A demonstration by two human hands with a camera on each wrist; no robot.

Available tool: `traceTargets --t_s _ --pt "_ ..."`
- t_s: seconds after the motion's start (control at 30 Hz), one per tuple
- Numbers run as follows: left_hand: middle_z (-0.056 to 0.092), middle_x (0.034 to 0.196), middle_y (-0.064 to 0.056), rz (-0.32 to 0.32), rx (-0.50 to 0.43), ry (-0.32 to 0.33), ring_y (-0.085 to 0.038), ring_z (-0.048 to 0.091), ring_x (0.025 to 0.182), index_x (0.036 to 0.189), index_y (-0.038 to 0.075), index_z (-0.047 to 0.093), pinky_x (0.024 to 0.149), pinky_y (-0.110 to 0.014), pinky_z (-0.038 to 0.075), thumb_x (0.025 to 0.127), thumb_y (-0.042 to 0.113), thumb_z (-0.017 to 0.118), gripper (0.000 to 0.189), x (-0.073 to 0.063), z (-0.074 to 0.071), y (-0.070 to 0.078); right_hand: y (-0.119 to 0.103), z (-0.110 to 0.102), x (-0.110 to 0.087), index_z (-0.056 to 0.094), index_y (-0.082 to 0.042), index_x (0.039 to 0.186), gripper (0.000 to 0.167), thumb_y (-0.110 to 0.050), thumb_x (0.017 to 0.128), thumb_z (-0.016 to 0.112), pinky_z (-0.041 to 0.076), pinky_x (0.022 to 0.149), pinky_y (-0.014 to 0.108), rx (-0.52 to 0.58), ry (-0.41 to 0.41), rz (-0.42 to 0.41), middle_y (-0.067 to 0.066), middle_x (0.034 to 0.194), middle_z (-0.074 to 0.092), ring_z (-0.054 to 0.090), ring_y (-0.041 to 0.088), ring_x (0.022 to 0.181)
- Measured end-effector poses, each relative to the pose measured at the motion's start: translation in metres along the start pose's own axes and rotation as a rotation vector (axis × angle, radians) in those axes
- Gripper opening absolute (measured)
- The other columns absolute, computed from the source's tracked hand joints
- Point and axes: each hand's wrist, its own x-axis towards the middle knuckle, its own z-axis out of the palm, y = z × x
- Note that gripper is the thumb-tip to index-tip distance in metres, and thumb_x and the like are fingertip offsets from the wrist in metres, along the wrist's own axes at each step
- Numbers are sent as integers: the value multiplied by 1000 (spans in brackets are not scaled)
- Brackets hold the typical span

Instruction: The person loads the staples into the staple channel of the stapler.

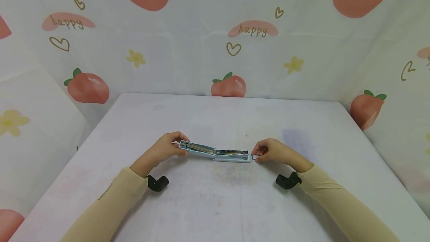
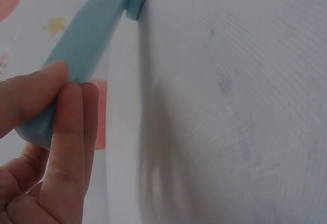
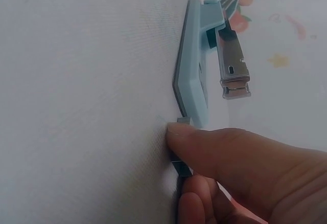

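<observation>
A light blue stapler [image 1: 231, 160] lies swung wide open, its base flat on the white table and its top arm [image 2: 87, 42] tilted up to the left. My left hand [image 1: 165, 147] pinches the end of that arm between thumb and fingers. The metal magazine [image 3: 232, 55] shows over the base. Just off the right end of the base, my right hand [image 1: 276, 153] pinches a small silver strip of staples [image 3: 183, 168] between thumb and fingers. The thumb covers the strip's middle, and one end reaches close to the base's tip.
The white table [image 1: 215, 204] carries faint stains and a bluish patch [image 1: 297, 141] beyond the right hand. A fruit-printed cloth [image 1: 188, 62] hangs behind its far edge. Black wrist cameras stick inward below the left wrist [image 1: 158, 183] and right wrist.
</observation>
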Motion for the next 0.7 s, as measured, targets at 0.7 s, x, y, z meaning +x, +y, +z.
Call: traceTargets --t_s 0.7 --pt "61 106 -13 1 -7 -12 -11 59 77 110 -4 58 68 -25 45 78 0 75 36 -2 -2 2 -1 -2 1 69 1 91 17 -1 76 76 45 65 22 -7 -14 7 0 77 62 54 13 73"
